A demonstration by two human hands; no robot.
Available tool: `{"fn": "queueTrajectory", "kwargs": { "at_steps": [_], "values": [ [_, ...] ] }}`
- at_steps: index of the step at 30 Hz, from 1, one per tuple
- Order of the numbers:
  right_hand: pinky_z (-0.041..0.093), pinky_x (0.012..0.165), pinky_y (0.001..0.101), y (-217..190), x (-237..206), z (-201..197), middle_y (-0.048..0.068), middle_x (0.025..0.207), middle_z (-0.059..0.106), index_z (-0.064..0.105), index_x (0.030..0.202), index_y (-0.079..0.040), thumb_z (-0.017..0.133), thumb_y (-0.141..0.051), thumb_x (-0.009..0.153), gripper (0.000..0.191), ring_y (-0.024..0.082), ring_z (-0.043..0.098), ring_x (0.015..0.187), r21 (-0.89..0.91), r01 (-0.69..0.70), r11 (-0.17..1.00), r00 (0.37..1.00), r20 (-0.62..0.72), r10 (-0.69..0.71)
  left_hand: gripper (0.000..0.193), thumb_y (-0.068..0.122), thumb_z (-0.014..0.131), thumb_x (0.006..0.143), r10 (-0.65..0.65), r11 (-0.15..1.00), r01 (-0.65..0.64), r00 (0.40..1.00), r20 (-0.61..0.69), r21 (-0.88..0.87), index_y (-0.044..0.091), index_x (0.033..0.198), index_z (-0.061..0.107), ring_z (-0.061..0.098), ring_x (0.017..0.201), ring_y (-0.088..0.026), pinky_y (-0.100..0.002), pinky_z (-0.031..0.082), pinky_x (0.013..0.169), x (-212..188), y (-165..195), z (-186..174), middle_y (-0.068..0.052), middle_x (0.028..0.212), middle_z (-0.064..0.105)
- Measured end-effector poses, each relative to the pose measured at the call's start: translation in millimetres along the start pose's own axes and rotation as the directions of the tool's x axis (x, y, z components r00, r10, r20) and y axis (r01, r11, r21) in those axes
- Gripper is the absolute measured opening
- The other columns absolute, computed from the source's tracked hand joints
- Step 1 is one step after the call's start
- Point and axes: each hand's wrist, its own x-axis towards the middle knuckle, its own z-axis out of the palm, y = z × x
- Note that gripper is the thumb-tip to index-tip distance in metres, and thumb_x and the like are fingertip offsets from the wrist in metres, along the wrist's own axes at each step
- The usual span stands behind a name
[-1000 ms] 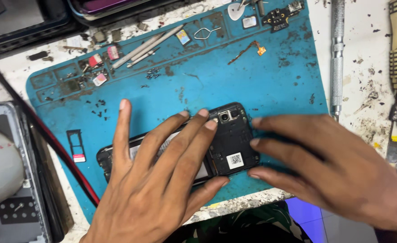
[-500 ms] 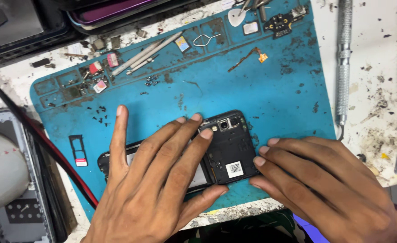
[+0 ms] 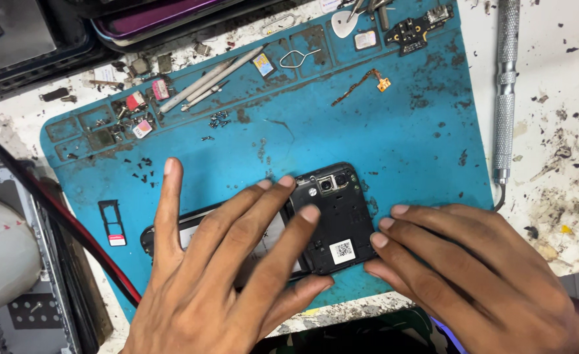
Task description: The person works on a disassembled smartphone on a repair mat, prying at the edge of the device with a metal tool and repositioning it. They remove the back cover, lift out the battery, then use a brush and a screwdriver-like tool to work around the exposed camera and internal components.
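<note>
My left hand (image 3: 230,275) lies flat, fingers spread, pinning the opened phone (image 3: 332,216) still; at three o'clock, my right hand's (image 3: 473,275) fingertips brace its edge.

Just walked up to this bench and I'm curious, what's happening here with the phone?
A person is working on an opened black phone that lies back-up, cover off, on a stained blue repair mat. The left hand lies flat over most of the phone, and the right hand has its fingertips against the phone's right edge. Small screws, a SIM tray, a flex cable and a metal screwdriver lie around them.
</note>
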Motion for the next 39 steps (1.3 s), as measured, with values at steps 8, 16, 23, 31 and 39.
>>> {"fn": "queueTrajectory", "kwargs": {
  "at_steps": [8, 16, 23, 31, 39],
  "values": [
    [0.057, 0.094, 0.046, 1, -10, 3, 0.01, 0.113, 0.072, 0.073, 0.11, -0.003, 0.078, -0.024, 0.085, 0.032, 0.029, 0.068, 0.113, -0.042, 0.02, 0.999, 0.999, 0.044, -0.018, 0.041, 0.049, 0.075, 0.085, 0.013, 0.999, -0.013, 1.0, 0.008, 0.043, 0.029, 0.12, 0.07, 0.06, 0.124, -0.022, -0.078, 0.02, 0.118, -1, 0, 3, -0.01, 0.136, 0.061],
    [0.058, 0.098, 0.0442, 5, -13, 3, 0.008, 0.116, 0.07, 0.072, 0.112, -0.004, 0.079, -0.027, 0.088, 0.034, 0.026, 0.066, 0.119, -0.01, 0.006, 1.0, 0.997, 0.073, -0.005, 0.037, 0.046, 0.071, 0.089, 0.019, 0.999, -0.021, 0.999, 0.049, 0.038, 0.035, 0.124, 0.07, 0.055, 0.127, -0.026, -0.082, 0.019, 0.117, -2, 2, 6, -0.013, 0.137, 0.055],
    [0.055, 0.098, 0.0468, 4, -11, -1, 0.009, 0.12, 0.065, 0.07, 0.117, -0.011, 0.074, -0.033, 0.088, 0.037, 0.028, 0.061, 0.123, -0.015, 0.037, 0.999, 0.992, 0.119, -0.035, 0.036, 0.045, 0.071, 0.089, 0.001, 1.0, 0.0, 0.998, 0.056, -0.003, 0.035, 0.123, 0.07, 0.053, 0.13, -0.027, -0.083, 0.017, 0.116, -4, 2, 8, -0.015, 0.138, 0.053],
    [0.054, 0.099, 0.0474, 3, -18, 1, 0.007, 0.122, 0.064, 0.07, 0.12, -0.011, 0.074, -0.03, 0.089, 0.037, 0.028, 0.06, 0.126, -0.053, 0.015, 0.998, 0.99, 0.142, -0.007, 0.035, 0.048, 0.067, 0.09, -0.031, 1.0, 0.031, 0.999, 0.036, 0.001, 0.03, 0.121, 0.071, 0.055, 0.129, -0.026, -0.084, 0.015, 0.116, -2, 6, 8, -0.013, 0.14, 0.055],
    [0.051, 0.105, 0.0505, 5, -25, 2, 0.007, 0.126, 0.063, 0.07, 0.123, -0.016, 0.07, -0.032, 0.089, 0.037, 0.029, 0.059, 0.127, -0.082, 0.06, 0.995, 0.983, 0.179, -0.045, 0.029, 0.04, 0.067, 0.092, -0.097, 0.994, 0.097, 0.995, 0.001, 0.054, 0.029, 0.118, 0.074, 0.057, 0.128, -0.023, -0.089, 0.012, 0.114, -4, 16, 11, -0.014, 0.137, 0.059]
  ]
}}
